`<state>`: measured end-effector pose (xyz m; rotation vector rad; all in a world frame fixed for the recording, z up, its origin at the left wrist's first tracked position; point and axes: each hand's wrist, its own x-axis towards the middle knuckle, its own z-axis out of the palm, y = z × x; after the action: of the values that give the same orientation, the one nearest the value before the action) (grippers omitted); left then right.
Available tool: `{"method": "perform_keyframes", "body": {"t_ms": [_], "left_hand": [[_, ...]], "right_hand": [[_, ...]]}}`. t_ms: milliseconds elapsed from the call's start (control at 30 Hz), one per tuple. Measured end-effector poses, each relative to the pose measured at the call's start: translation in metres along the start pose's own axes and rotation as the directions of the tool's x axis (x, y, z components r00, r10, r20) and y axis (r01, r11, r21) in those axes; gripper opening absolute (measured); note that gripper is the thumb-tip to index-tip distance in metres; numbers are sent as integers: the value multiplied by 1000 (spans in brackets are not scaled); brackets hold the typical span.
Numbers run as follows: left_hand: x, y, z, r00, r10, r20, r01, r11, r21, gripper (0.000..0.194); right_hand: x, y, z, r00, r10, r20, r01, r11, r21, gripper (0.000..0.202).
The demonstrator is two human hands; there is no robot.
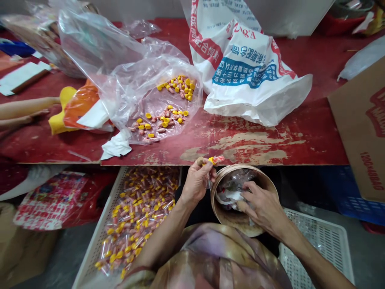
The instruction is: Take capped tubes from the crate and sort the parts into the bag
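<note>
Between the thumb and fingers of my left hand (197, 178) is a small pink piece with a yellow cap (216, 159), held just above the table's front edge. My right hand (258, 202) reaches over the opening of a round tub (214, 200), its fingers spread and bent above crumpled clear and white plastic (233, 194). Whether the fingertips touch the plastic I cannot tell. On the red table (171, 154), a clear plastic bag (120, 86) has several yellow-capped pink pieces (165, 120) in and on it.
Many capped pieces fill a white crate (90, 245) at lower left. A printed white sack (246, 68) lies across the table. Cardboard box (361, 116) and another white basket (343, 241) are at right. Another person's hands (33, 110) are at far left, beside a yellow cloth (63, 116).
</note>
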<state>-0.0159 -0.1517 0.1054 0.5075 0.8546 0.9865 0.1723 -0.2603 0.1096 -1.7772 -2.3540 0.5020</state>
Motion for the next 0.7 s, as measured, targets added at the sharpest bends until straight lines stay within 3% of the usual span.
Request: {"method": "perform_keyframes", "body": {"t_ms": [67,167,367,533,700], "left_hand": [[-2,-1,-1,1000,15,10,-15,999,28,30],[-6,-4,-2,997,73,32,-76,991,107,26],[-16,-5,4,975,218,47,-221,909,353,21],[-21,-4,7,917,346,199,-396,725,564,12],[-22,-6,6,831,423,361,-554,565,612,3]], "right_hand": [[4,1,-2,991,2,-137,5,999,49,28],[11,-1,-6,940,111,-323,-67,987,144,19],[22,-11,-20,852,211,-479,-18,926,377,19],[35,-16,-27,837,78,-542,54,973,223,25],[43,-16,-25,848,-53,-528,68,998,10,22]]}}
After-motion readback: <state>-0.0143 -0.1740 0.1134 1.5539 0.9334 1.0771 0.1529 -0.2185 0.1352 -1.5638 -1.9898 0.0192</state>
